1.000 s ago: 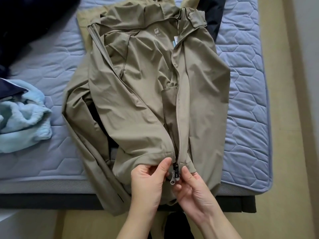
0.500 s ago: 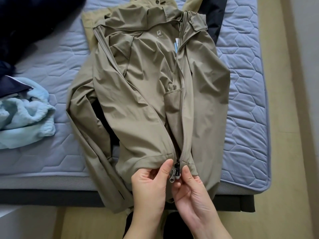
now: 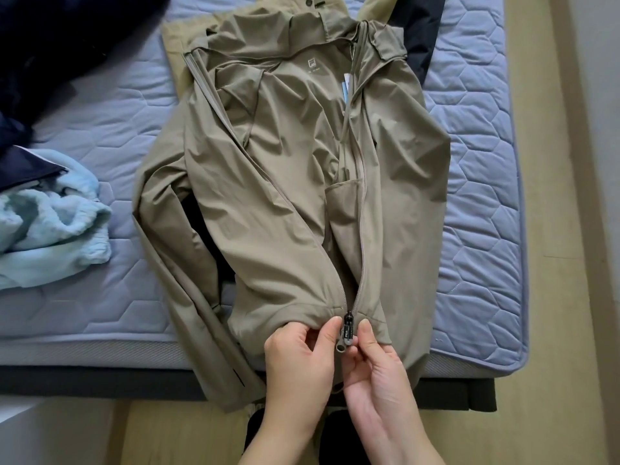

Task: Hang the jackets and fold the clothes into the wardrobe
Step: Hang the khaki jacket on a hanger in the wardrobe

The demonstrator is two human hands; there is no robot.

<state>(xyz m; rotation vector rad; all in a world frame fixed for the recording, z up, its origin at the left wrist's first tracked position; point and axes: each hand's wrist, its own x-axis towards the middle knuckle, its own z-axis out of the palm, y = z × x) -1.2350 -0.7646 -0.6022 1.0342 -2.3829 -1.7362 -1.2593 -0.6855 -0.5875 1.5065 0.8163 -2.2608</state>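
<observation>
On mattress (image 3: 476, 169) | jacket (image 3: 285, 203) | left hand (image 3: 302, 364), right hand (image 3: 379, 377): fingers (image 3: 330, 332) pinch hem beside zipper pull (image 3: 347, 328)

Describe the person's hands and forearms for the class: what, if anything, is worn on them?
Nothing is worn that shows. The left hand and right hand have no gloves or rings in view. No watch, band or sleeve shows on either forearm down to the picture's edge. The nails look short and unpainted.
</observation>
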